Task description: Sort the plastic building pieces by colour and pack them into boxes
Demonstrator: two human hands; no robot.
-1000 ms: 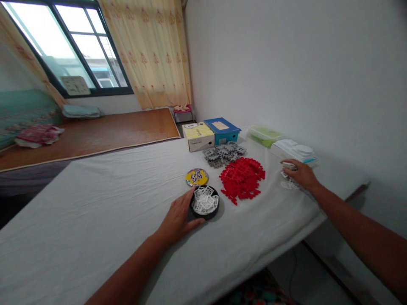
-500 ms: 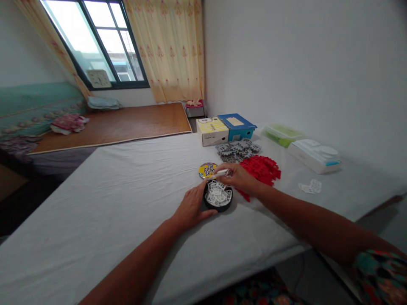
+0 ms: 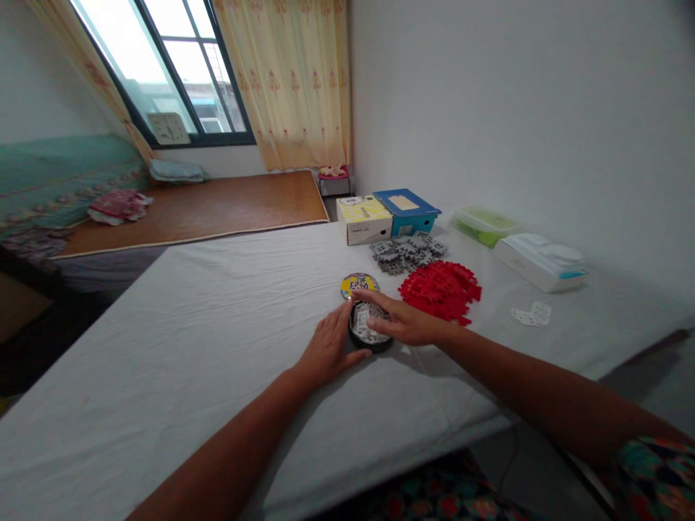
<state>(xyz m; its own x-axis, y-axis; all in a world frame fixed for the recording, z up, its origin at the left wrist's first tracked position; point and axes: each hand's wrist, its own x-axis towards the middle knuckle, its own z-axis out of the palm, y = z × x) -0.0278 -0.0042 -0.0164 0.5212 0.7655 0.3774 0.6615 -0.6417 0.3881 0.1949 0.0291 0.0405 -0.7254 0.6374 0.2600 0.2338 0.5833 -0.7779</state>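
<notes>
A round black container (image 3: 373, 345) stands on the white-covered table, filled with small flat white pieces (image 3: 363, 323). My left hand (image 3: 327, 346) curves around its left side, with the fingers at the far rim and the thumb at the near rim. Over the right part of the opening lies my right hand (image 3: 405, 320), fingers stretched out and thumb apart, touching the white pieces. No piece shows clearly in its grasp. Just behind the container is a round yellow lid (image 3: 358, 284) with dark lettering, partly covered by the right fingertips.
A heap of red pieces (image 3: 442, 289) and a heap of grey pieces (image 3: 407, 251) lie beyond my right hand. Behind them stand a yellow-and-white box (image 3: 365, 221) and a blue box (image 3: 407, 210). Farther right are a green-filled plastic box (image 3: 483, 226), a white box (image 3: 540, 262) and loose white pieces (image 3: 532, 315).
My right hand has come down from above the far rim onto the container's contents. The white pieces it held are no longer between its fingers. My left hand stays at the container.
</notes>
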